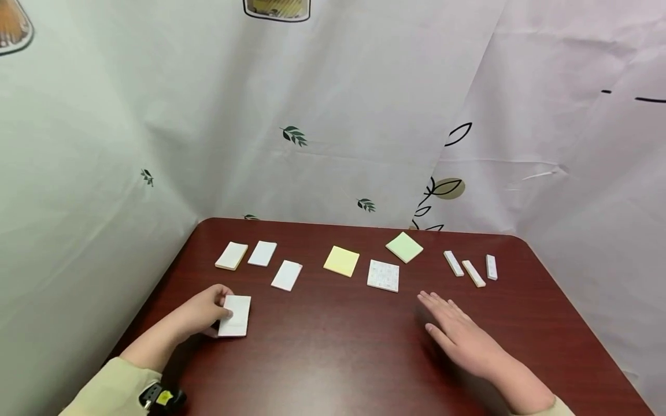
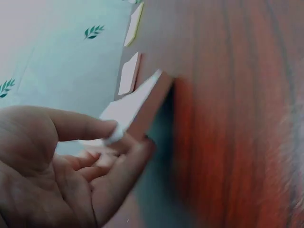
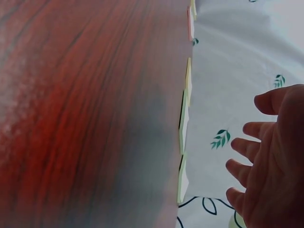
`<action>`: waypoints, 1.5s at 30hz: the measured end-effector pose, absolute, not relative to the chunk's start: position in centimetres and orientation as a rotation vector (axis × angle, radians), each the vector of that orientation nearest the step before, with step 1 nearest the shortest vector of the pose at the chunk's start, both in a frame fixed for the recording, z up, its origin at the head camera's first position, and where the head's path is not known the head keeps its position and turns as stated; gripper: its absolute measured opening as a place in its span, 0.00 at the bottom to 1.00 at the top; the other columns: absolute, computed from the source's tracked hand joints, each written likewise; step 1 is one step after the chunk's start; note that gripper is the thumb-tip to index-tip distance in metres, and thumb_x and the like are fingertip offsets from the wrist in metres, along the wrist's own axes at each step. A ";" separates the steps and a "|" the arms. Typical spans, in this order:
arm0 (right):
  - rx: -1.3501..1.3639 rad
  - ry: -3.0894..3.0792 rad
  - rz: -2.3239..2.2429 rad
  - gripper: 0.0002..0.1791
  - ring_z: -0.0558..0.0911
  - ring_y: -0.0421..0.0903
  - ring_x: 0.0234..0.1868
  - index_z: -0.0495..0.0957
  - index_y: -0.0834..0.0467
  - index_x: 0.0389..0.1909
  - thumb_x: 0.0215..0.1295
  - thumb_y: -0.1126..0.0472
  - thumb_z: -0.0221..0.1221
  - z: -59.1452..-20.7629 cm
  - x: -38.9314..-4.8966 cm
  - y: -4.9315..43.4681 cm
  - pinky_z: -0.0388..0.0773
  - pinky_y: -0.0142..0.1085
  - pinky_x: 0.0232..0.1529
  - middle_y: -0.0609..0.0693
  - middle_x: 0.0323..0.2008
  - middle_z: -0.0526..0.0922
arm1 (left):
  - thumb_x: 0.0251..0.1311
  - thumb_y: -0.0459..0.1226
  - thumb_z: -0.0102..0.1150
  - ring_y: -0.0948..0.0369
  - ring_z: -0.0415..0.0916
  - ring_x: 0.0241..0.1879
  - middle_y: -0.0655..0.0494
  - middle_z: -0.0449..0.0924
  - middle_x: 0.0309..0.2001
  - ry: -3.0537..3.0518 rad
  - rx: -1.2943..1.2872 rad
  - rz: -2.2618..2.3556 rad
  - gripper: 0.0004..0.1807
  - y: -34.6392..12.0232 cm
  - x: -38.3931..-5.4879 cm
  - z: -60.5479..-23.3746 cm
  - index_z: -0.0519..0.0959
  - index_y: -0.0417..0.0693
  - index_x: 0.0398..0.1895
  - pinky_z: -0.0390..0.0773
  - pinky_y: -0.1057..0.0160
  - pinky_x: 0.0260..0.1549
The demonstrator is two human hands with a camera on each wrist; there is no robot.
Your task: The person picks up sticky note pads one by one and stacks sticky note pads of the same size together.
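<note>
My left hand [image 1: 204,310] pinches a white sticky note pad [image 1: 236,315] by its left edge, thumb on top and fingers underneath. In the left wrist view that pad [image 2: 135,107] is tilted, its thick side edge showing above the table. Beyond it lie three more whitish rectangular pads, one [image 1: 231,256] at the far left, one [image 1: 262,253] beside it, and one [image 1: 287,275] nearer the middle. Over the right half of the table, my right hand [image 1: 460,338] holds nothing, its fingers extended. The right wrist view shows this hand [image 3: 266,156] with fingers spread apart.
At the table's [image 1: 322,358] back middle lie a yellow square pad [image 1: 341,261], a white patterned square pad [image 1: 383,275] and a pale green one [image 1: 404,247]. Three narrow white strips, including one [image 1: 473,273] in the middle, lie at the back right. A printed curtain [image 1: 338,115] hangs behind.
</note>
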State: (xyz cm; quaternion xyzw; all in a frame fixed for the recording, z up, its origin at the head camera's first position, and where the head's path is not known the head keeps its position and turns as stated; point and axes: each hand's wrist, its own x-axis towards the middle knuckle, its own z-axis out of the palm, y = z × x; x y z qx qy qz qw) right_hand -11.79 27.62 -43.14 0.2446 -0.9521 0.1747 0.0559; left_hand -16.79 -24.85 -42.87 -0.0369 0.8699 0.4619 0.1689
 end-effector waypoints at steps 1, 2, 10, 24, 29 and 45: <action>0.744 -2.890 0.527 0.31 0.61 0.56 0.73 0.59 0.53 0.76 0.75 0.55 0.53 -43.1 -11.8 27.6 0.35 0.25 0.71 0.50 0.73 0.63 | 0.60 0.24 0.56 0.53 0.75 0.32 0.42 0.68 0.39 2.469 -0.094 1.337 0.17 -24.6 -16.8 -43.0 0.66 0.33 0.51 0.81 0.54 0.24; 0.744 -2.891 0.525 0.31 0.61 0.56 0.73 0.59 0.52 0.76 0.75 0.55 0.53 -43.1 -11.9 27.6 0.36 0.26 0.72 0.50 0.73 0.63 | 0.60 0.24 0.56 0.54 0.75 0.32 0.42 0.68 0.40 2.471 -0.077 1.358 0.17 -24.3 -16.8 -43.2 0.66 0.33 0.51 0.81 0.54 0.24; 0.745 -2.892 0.510 0.31 0.62 0.56 0.73 0.59 0.54 0.76 0.75 0.55 0.53 -43.1 -12.2 27.6 0.38 0.29 0.73 0.50 0.73 0.63 | 0.56 0.26 0.62 0.56 0.70 0.32 0.49 0.71 0.33 2.751 0.108 1.140 0.14 -22.1 -17.5 -43.8 0.69 0.38 0.44 0.72 0.59 0.30; 0.731 -2.904 0.533 0.31 0.61 0.57 0.73 0.60 0.55 0.75 0.74 0.56 0.54 -43.1 -12.1 27.5 0.38 0.28 0.73 0.51 0.73 0.63 | 0.54 0.36 0.71 0.57 0.71 0.34 0.53 0.74 0.35 2.900 0.189 0.756 0.15 -18.4 -17.5 -44.2 0.76 0.43 0.41 0.72 0.53 0.36; 0.749 -2.902 0.536 0.31 0.61 0.57 0.73 0.59 0.54 0.75 0.74 0.56 0.54 -43.2 -12.2 27.4 0.34 0.24 0.71 0.51 0.73 0.63 | 0.53 0.38 0.72 0.56 0.73 0.36 0.51 0.75 0.37 2.930 0.242 0.694 0.17 -17.1 -17.6 -44.2 0.77 0.44 0.42 0.74 0.50 0.38; 0.778 -2.866 0.513 0.31 0.63 0.58 0.72 0.60 0.55 0.75 0.74 0.56 0.55 -43.2 -12.3 27.3 0.32 0.23 0.70 0.52 0.73 0.64 | 0.54 0.45 0.72 0.47 0.76 0.46 0.48 0.77 0.45 2.990 0.310 0.569 0.20 -13.8 -17.4 -44.5 0.80 0.45 0.47 0.75 0.45 0.43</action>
